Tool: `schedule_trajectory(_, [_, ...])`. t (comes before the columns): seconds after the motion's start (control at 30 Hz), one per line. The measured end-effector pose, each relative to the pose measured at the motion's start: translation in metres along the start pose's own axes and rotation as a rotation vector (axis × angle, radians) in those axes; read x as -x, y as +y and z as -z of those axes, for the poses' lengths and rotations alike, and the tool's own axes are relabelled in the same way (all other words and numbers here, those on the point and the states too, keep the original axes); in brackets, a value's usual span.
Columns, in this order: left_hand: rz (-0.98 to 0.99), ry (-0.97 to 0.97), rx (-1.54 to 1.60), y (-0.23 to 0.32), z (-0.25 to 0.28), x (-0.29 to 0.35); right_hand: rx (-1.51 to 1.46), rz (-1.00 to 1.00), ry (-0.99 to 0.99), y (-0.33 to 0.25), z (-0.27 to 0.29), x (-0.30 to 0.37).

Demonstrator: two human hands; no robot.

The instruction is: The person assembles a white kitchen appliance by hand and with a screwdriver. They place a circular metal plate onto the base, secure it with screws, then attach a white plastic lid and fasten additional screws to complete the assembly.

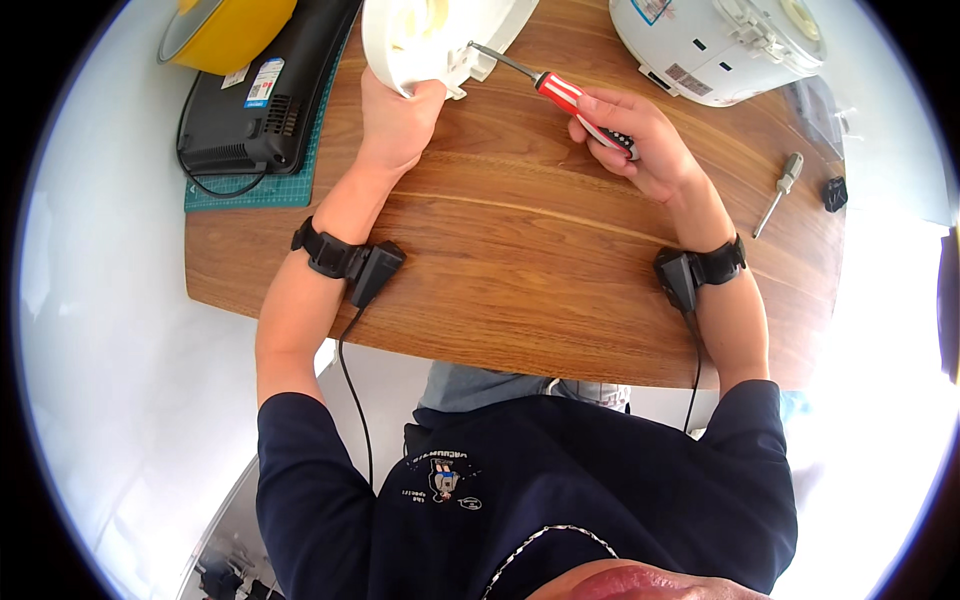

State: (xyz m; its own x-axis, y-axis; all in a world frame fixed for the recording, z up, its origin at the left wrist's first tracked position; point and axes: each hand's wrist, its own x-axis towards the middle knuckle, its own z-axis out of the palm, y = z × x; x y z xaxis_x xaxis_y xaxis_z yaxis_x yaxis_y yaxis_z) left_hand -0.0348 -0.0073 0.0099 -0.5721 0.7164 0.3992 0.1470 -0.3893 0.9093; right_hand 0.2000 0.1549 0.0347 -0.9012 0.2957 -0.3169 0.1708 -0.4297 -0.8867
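Note:
At the far edge of the view, a white rounded plastic cover [378,45] is tilted up, its top cut off by the picture's edge. My left hand [398,122] is closed around its near rim. Pinched by the handle in my right hand [645,140] is a screwdriver [560,92] with a red, white and black grip. Its metal shaft points left, and the tip is at the cover's right part, by a small molded bracket. Whether the tip sits in a screw is too small to tell.
A white rounded appliance body [690,50] stands at the far right. Near the right edge lie another screwdriver [780,192], a small black piece [835,194] and clear plastic [815,112]. At left, a black flat appliance [235,135] rests on a green mat [290,190], beside a yellow pot [230,35]. Cables hang from both wrist devices.

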Motion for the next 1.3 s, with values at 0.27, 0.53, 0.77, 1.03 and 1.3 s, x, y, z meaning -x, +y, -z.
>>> schedule_trajectory(0.27, [0.004,0.052,0.013,-0.001,-0.002,0.003,1.334,0.937,0.411,0.015,-0.008,-0.013])
schedule_trajectory(0.53, [0.024,-0.038,0.039,0.005,-0.006,0.006,0.067,-0.014,0.001,-0.005,-0.011,0.002])
schedule_trajectory(0.77, [0.027,-0.027,0.05,0.001,-0.007,0.005,-0.082,0.008,-0.133,-0.005,0.009,-0.006])
schedule_trajectory(1.03, [0.068,0.038,0.1,0.0,-0.005,0.003,0.506,0.326,0.163,-0.007,-0.01,-0.007])
schedule_trajectory(1.3, [0.166,0.049,0.245,0.001,0.005,-0.004,1.148,1.119,0.309,-0.016,-0.009,-0.01])
